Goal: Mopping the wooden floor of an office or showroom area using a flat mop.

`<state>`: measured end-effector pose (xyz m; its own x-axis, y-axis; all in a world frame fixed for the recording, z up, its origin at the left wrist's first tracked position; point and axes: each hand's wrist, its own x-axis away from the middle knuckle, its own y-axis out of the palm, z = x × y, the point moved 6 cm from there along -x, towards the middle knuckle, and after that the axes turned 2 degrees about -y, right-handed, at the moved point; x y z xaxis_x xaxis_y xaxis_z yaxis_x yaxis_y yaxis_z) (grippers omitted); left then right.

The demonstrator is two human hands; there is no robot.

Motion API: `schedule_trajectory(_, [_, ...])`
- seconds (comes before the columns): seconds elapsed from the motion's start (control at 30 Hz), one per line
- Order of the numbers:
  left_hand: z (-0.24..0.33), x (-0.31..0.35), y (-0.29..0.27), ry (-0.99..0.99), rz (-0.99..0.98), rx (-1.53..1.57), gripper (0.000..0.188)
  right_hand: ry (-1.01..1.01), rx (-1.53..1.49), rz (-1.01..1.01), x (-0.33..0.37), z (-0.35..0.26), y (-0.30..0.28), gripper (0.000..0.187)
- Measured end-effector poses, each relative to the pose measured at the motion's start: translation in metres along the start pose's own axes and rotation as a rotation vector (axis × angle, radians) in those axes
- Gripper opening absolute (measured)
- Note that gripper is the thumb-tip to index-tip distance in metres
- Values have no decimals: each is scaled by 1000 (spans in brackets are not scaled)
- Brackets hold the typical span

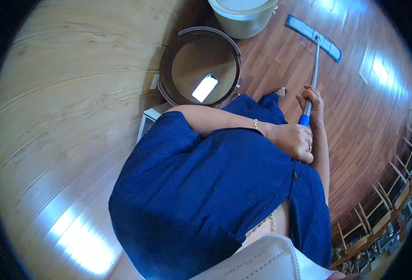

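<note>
A flat mop (pixel 316 63) with a metal pole slants down from its wide head to my hands. Its blue-edged mop head (pixel 304 28) lies flat on the wooden floor at the far right. My right hand (pixel 314 103) is closed round the pole just above a blue section of the handle. Nearer to me, my left hand (pixel 292 141), with a bracelet at the wrist and a ring, is wrapped round the handle's end. Its fingers cover that end from sight.
Left of my legs stands a round brown stool or small table (pixel 178 65), with a lit phone (pixel 206 87) on top. Behind it is a pale bucket-like container (pixel 245 23). A light wood-panelled wall (pixel 75 79) runs along the left; wooden furniture (pixel 378 228) lines the lower right.
</note>
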<state>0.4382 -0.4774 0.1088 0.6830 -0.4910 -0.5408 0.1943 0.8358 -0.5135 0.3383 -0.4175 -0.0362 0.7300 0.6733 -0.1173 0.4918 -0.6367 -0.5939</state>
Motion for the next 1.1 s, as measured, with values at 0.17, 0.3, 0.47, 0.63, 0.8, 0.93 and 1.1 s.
schedule_trajectory(0.17, [1,2,3,0,-14,-6,9,-16,-15,-4,6,7,5,27])
schedule_trajectory(0.3, [-2,0,4,30,-24,-17,9,32,-11,-7,8,16,2,25])
schedule_trajectory(0.47, [-8,-5,-1,88,31,-21,9,-2,12,37,0,14,-9,27])
schedule_trajectory(0.63, [-3,7,-10,96,74,-28,12,42,-10,-61,2,12,8,21])
schedule_trajectory(0.8, [-19,24,-16,94,23,-67,13,18,3,-88,-16,18,25,22])
schedule_trajectory(0.93, [-29,35,-21,125,36,-89,15,-23,25,-44,-26,13,34,24])
schedule_trajectory(1.1, [-45,43,-19,103,-20,-124,13,-59,13,-36,-35,23,44,24])
